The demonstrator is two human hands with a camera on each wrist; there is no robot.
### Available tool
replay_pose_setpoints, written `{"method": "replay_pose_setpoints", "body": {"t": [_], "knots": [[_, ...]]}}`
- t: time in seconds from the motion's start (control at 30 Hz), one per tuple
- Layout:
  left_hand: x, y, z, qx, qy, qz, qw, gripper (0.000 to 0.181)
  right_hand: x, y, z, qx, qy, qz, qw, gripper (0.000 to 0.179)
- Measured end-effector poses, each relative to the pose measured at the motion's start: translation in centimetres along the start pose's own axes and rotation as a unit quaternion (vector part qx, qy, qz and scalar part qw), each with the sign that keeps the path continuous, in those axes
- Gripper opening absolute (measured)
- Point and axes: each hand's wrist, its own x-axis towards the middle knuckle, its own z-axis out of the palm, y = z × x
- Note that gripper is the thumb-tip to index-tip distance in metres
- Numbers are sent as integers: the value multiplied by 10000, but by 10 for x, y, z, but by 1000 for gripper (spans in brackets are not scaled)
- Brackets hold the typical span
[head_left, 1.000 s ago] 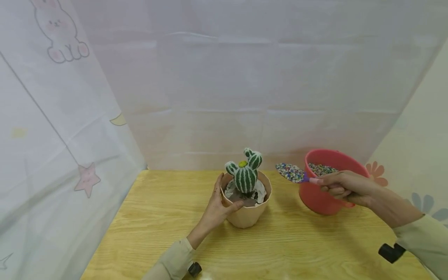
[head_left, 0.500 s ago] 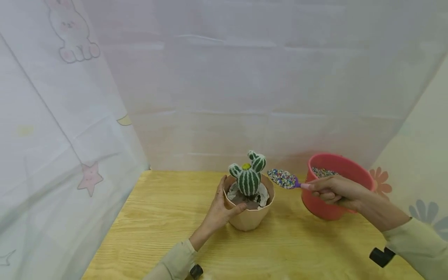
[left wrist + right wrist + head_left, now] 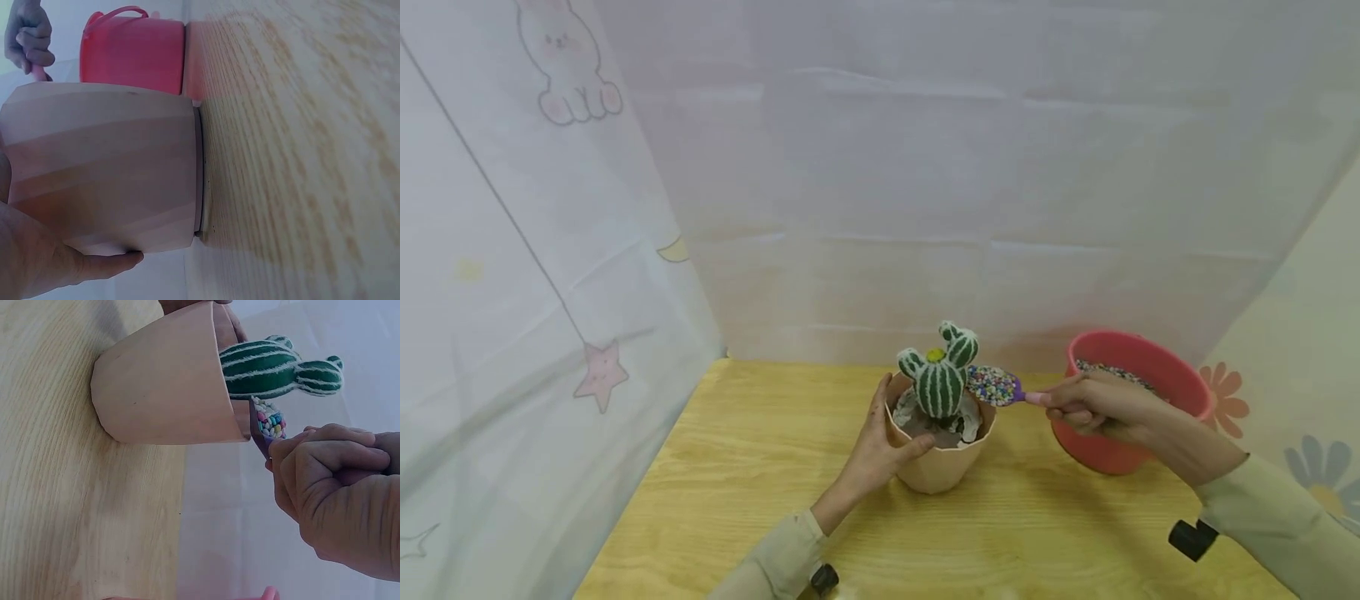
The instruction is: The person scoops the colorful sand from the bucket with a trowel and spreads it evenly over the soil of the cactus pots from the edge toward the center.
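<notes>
Left grip [image 3: 874,454] clasps the pot [image 3: 938,472] from its left; right grip [image 3: 1097,405] clenches the scoop handle [image 3: 1036,398].

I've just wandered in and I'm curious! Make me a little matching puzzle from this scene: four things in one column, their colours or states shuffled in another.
Things:
1. cactus
2. scoop
3. bucket
4. left hand

Colours or states:
A. pinkish red
B. gripping the plant pot
C. green with whitish stripes
D. held in the right hand, loaded with coloured pebbles

Right pairs: 1-C, 2-D, 3-A, 4-B
</notes>
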Motion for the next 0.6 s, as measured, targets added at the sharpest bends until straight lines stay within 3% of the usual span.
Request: {"method": "replay_pose_setpoints", "body": {"t": [0.33, 0.43, 0.6], "knots": [[3, 1, -1, 72, -116, -39, 9999, 114, 14, -3, 26, -1203, 729, -107, 9900, 29], [4, 3, -1, 69, -164, 16, 9998, 114, 12, -3, 34, -1810, 961, -239, 9785, 33], [6, 8, -2, 6, -215, 194, 9996, 115, 7, -1, 51, -2779, 1230, -711, 9500, 42]]}}
